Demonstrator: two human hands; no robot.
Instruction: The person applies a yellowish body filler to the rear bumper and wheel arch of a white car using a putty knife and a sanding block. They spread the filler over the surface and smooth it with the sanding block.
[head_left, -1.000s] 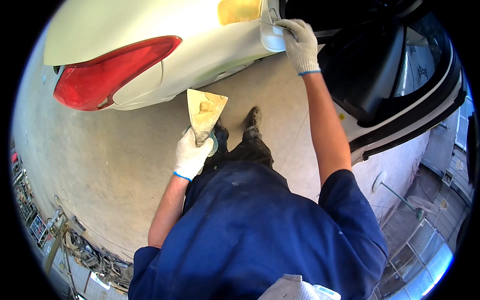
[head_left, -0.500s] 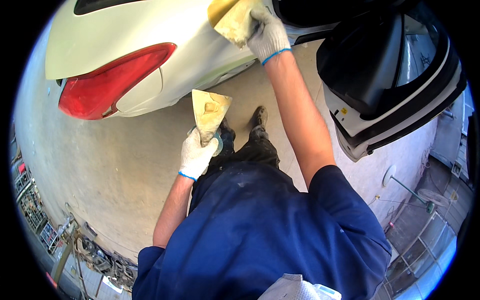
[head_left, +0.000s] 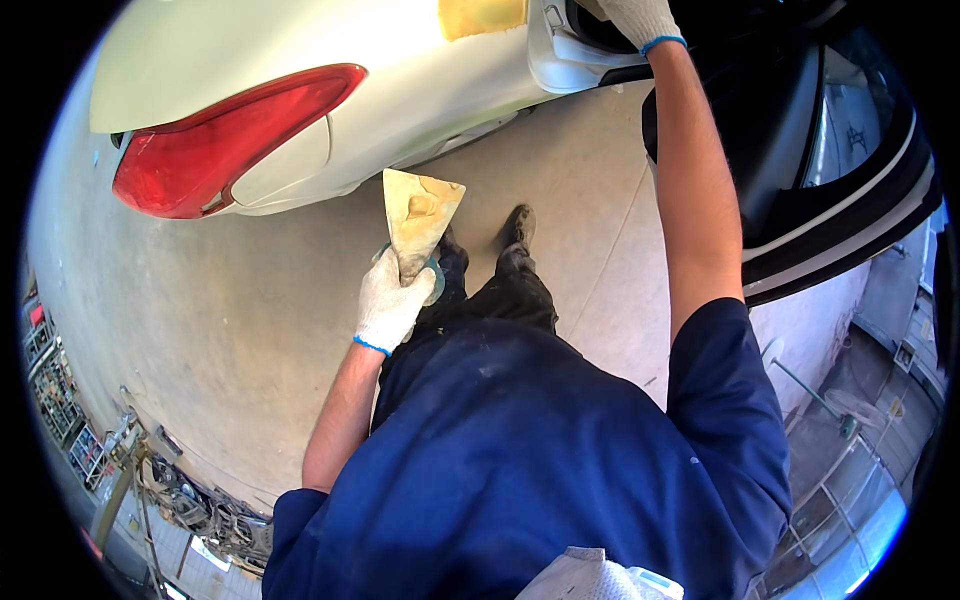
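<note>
My left hand (head_left: 390, 300), in a white knit glove with a blue cuff, is closed round a putty knife (head_left: 425, 205). Its broad blade points up and carries a lump of yellow filler. A teal round-edged thing (head_left: 436, 283) shows beside that hand, partly covered by it. My right hand (head_left: 640, 18), gloved alike, is at the top edge by the open doorway of a pale car (head_left: 420, 95). It grips a filler spreader, of which only a beige sliver shows; the rest is cut off. Smooth yellow filler (head_left: 482, 15) covers a patch of the car's panel left of that hand.
The car's red tail light (head_left: 240, 145) faces me at the left. An open car door (head_left: 790, 150) stands at the right, close to my right arm. Concrete floor (head_left: 250, 330) lies under my feet. Assorted parts (head_left: 200, 510) are heaped at the lower left.
My right hand has moved right and up with its spreader, off the yellow patch toward the car's doorway. The left hand with the putty knife has hardly moved.
</note>
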